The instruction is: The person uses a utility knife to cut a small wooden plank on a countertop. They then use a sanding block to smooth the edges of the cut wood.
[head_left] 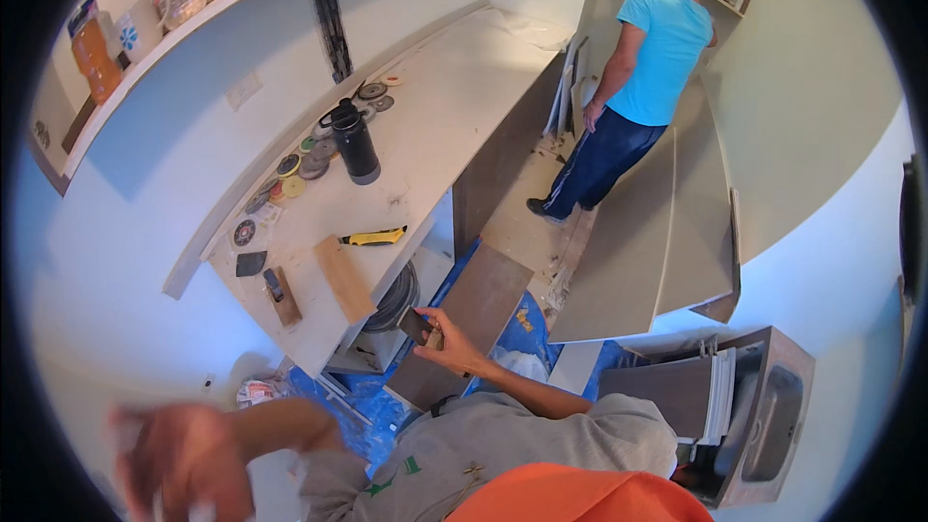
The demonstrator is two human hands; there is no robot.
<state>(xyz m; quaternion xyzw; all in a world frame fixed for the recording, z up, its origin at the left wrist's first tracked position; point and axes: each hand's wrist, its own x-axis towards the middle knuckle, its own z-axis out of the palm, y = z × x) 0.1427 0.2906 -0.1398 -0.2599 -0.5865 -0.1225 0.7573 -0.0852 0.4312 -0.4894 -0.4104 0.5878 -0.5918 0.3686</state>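
Note:
My right hand (450,346) is closed around a small dark block (416,326), which looks like a sanding block, held just off the front edge of the worktop (425,106). At the lower left my left hand (184,464) is raised and smeared by motion, so its fingers cannot be made out. Nearest the right hand on the worktop lies a light wooden block (344,279). Beyond it rests a yellow utility knife (375,236). A small hand plane (282,296) and a dark square of sandpaper (251,263) lie to the left.
A black bottle (355,147) stands among several grinding discs (314,166). Another person (659,53) in a blue shirt stands at the far right. Large panels (623,232) lean along the right wall, near a sink (776,423). Blue sheeting (527,331) and a brown board (483,304) lie below.

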